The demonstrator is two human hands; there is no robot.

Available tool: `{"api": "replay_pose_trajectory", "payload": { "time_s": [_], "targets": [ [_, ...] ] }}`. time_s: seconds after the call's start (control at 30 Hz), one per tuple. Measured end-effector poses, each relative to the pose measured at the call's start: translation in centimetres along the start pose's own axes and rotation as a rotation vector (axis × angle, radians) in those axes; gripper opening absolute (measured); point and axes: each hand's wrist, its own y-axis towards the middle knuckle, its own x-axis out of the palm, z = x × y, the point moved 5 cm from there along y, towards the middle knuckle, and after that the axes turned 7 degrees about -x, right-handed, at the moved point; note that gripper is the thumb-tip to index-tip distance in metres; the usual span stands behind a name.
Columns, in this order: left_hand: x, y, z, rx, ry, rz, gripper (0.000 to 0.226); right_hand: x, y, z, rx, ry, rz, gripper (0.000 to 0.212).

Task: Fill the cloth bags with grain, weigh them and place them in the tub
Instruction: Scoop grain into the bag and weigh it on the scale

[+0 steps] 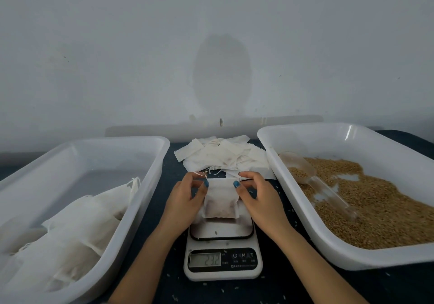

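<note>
a small white kitchen scale (222, 254) sits at the middle of the dark counter (279, 287), and everything else is placed from it. over its glossy weighing plate, a filled cloth bag (220, 204) — soft, off-white, squarish, darker where the grain shows through its lower half — is held up by its top edge. the left hand (185, 195) pinches the bag's upper left corner between thumb and fingers; the right hand (256, 195) pinches the upper right corner the same way. whether the bag's bottom rests on the plate i cannot tell. the scale's grey display reads 232. left of the scale a white plastic tub (150, 174) holds several filled bags (77, 231). right of it a matching tub (298, 200) holds golden-brown grain (375, 212) and a clear plastic scoop (314, 181). behind the scale lies a loose heap of flat empty bags (223, 155) with frayed strings.
</note>
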Motion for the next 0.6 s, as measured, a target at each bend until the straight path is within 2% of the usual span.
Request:
{"api": "replay_pose_trajectory", "payload": {
  "time_s": [0.13, 0.3, 0.47, 0.6],
  "targets": [
    [0.0, -0.1, 0.2, -0.023, -0.018, -0.002, 0.023, 0.0, 0.0, 0.0, 0.011, -0.04, -0.022, 0.032],
    [-0.4, -0.4, 0.8, 0.002, -0.006, 0.047, 0.03, 0.0, 0.0, -0.5, -0.024, -0.114, -0.041, 0.036],
    [-0.3, -0.9, 1.7, 0.08, 0.025, 0.021, 0.013, -0.4, -0.2, -1.6, -0.114, -0.08, 0.012, 0.012],
    [-1.0, -1.2, 3.0, 0.151, 0.025, 0.063, 0.021, -0.7, -0.1, -2.3, -0.159, 0.003, 0.053, 0.007]
  ]
}}
